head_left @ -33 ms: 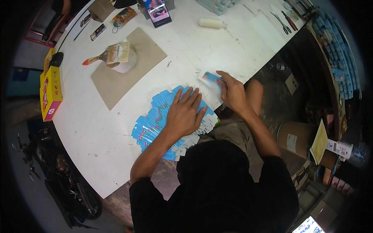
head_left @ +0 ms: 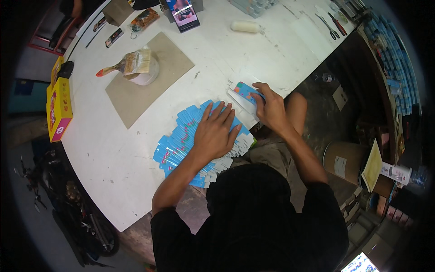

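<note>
My left hand (head_left: 214, 136) lies flat, fingers stretched out, on a fan of overlapping flat blue cartons (head_left: 174, 147) with white tabs at the table's near edge. To the right of the fan, my right hand (head_left: 273, 109) pinches a small blue carton (head_left: 245, 91) with coloured spots between thumb and fingers. A white panel (head_left: 244, 103) shows alongside this carton; whether it is part of it I cannot tell. Part of the carton is hidden behind my fingers.
A wide brush (head_left: 138, 62) rests across a white tub (head_left: 149, 77) on a brown board (head_left: 129, 106). A white cylinder (head_left: 245, 26), scissors (head_left: 333, 32) and a yellow box (head_left: 59, 104) lie around the white table (head_left: 108, 181). A brown drum (head_left: 343, 164) stands at right.
The carton in my right hand has turned and looks sharper, with more of its blue face and the white panel showing. My left hand has stayed put.
</note>
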A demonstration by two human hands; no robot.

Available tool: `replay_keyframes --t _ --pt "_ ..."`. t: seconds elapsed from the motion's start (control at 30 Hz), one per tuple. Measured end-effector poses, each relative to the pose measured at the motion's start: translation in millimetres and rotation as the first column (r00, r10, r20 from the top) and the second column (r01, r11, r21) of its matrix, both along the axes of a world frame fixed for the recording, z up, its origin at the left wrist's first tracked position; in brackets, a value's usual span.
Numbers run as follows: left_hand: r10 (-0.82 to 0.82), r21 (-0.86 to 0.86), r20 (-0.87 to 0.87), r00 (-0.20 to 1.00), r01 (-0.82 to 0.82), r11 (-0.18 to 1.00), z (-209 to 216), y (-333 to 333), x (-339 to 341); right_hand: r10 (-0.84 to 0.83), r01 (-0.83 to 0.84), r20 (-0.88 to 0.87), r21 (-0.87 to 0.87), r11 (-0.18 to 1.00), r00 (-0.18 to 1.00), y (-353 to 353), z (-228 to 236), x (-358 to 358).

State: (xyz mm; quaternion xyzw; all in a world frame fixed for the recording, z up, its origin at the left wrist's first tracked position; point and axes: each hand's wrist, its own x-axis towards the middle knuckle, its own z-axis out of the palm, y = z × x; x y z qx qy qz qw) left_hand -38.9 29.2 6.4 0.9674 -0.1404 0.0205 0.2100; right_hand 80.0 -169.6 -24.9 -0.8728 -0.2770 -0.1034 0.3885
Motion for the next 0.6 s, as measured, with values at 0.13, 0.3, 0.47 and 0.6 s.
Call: replay_keyframes --t 0.13,0.3,0.47,0.6 --pt "-0.010 0.007 -0.055 0.998 0.011 1.000 1.9 0.6 -1.2 0.037 0.002 0.198 -0.194 0.981 0.979 8.2 13.8 -7.2" --pt "0.047 -0.007 0.008 0.999 -0.047 0.999 8.7 -4.0 4.2 0.065 -0.066 -0.230 0.002 0.998 0.971 16.1 22.9 -11.3" --pt "-0.066 0.046 -0.004 0.998 0.066 0.997 0.2 0.2 4.3 0.067 -0.105 -0.370 -0.085 0.991 0.927 21.5 15.4 -24.6" --pt "-0.077 0.015 -0.046 0.996 0.078 0.997 1.3 2.2 3.9 -0.046 0.060 -0.353 0.029 0.998 0.935 18.8 20.5 -46.5"
